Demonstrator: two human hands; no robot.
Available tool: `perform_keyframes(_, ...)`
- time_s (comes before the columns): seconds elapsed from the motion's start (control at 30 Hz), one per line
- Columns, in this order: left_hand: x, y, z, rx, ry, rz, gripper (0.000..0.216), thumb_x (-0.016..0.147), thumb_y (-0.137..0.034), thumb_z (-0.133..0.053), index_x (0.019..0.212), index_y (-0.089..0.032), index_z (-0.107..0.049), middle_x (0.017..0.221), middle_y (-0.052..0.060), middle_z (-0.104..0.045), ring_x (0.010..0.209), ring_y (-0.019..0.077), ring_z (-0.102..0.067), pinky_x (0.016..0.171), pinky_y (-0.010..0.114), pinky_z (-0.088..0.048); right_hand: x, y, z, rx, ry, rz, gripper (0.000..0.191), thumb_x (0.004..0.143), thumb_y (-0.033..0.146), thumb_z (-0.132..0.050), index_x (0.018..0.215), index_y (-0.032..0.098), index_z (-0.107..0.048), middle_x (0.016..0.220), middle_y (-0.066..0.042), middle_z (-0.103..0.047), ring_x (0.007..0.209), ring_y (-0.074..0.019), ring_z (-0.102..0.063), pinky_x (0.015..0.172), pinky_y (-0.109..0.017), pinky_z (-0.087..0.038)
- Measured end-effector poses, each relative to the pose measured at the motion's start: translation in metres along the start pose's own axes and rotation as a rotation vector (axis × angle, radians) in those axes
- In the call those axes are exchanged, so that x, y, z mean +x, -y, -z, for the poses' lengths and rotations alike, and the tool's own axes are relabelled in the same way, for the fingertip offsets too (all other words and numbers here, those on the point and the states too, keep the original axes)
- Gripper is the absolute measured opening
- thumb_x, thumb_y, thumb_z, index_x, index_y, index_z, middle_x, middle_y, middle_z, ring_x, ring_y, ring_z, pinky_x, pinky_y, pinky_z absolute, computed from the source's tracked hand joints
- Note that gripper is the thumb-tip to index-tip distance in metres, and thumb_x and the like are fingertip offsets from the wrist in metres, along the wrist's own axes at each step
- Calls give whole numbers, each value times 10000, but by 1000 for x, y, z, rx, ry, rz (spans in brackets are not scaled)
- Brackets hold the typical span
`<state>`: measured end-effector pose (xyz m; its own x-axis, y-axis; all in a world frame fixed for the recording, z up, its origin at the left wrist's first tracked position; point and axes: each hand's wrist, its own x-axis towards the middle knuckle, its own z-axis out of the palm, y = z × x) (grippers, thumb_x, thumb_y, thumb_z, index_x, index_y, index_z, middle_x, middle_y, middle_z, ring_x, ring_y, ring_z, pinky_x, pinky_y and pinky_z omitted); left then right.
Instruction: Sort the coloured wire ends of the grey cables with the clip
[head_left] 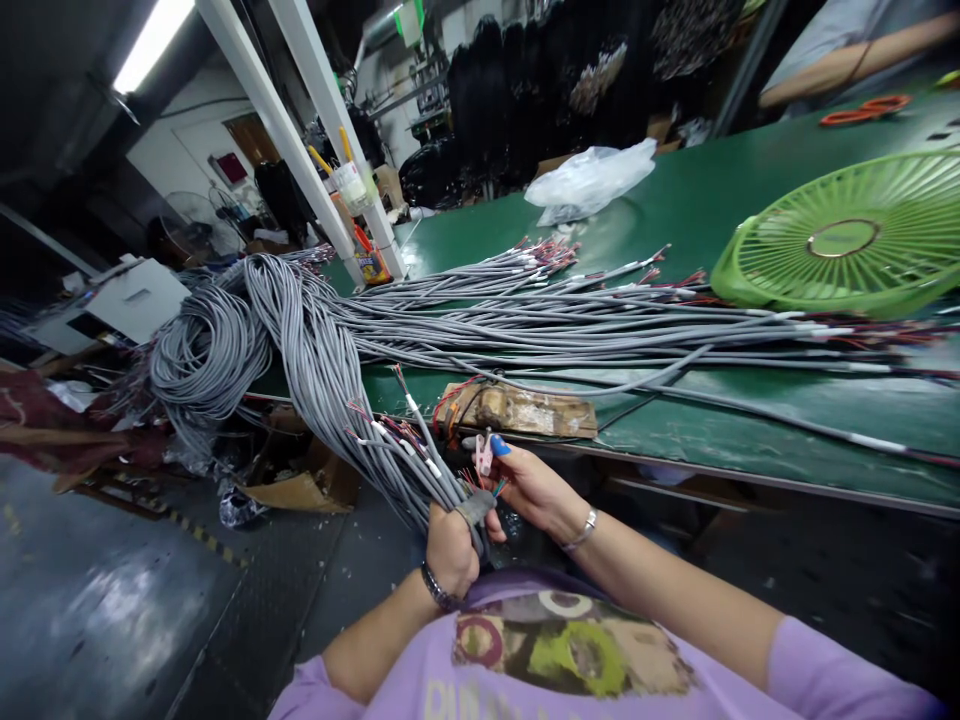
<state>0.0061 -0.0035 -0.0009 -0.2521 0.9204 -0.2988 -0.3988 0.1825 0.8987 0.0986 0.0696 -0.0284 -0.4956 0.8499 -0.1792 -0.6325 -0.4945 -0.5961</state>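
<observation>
Head view, left hand [450,548] fingers clenched around grey cable bundle [375,440], right hand [534,490] fingers pinching pink piece [484,455].

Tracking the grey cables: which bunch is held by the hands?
The bunch hanging off the green table, gripped by the left hand; the other bunches lie untouched on it.

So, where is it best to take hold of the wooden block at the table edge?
Grip the wooden block by its bare right end, across the long sides, coming from above: it lies flat on the green table, and red wires cover its left end.
</observation>
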Motion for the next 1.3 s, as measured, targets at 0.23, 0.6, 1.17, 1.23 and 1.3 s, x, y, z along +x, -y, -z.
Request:
perform_keyframes(0.23,4,-1,-2,-14,17,-1,204,594,-276,-660,485,-124,-578,395,7,-527,357,96,-469,387,217,-393,-2,0,-4,-38,31,22,304,716,458,-688,700,163,-615,634,-14,-586,561,-123,-501,558,-278,-391)
perform_keyframes(0.6,-2,3,4,4,-6,-48,232,604,-344,-699,586,-122,-636,418,-1,-545,370,98,-473,409,224,-407,-27,20,-9,-344,281,-222,403,754,556,-592,847,163,-591,598,-11,-615,472,-140,-565,515,-275,-399)
perform_keyframes(1.17,-4,18,20,57,-35,-108,230,677,-307,-655,532,-143,-585,436,-3,-547,409,115,-518,452,233,-419,-39,-2,-11,-453,159,-53,265,758,416,-639,732,180,-522,503,9,-606,459,-128,-543,512,-257,-345)
perform_keyframes(1.23,-4,16,19,54,-48,-104,249,670,-339,-665,539,-147,-576,434,-8,-543,403,115,-512,452,235,-419,-39,-3,-11,-436,152,-62,266,756,416,-640,725,182,-518,498,11,-602,459,-126,-536,513,-257,-346)
perform_keyframes(1.3,-5,13,17,38,-28,-96,255,667,-349,-664,537,-152,-568,425,-9,-540,393,111,-500,443,233,-412,-40,0,-11,-412,179,-95,247,767,406,-631,734,183,-529,500,8,-601,468,-130,-540,526,-263,-359)
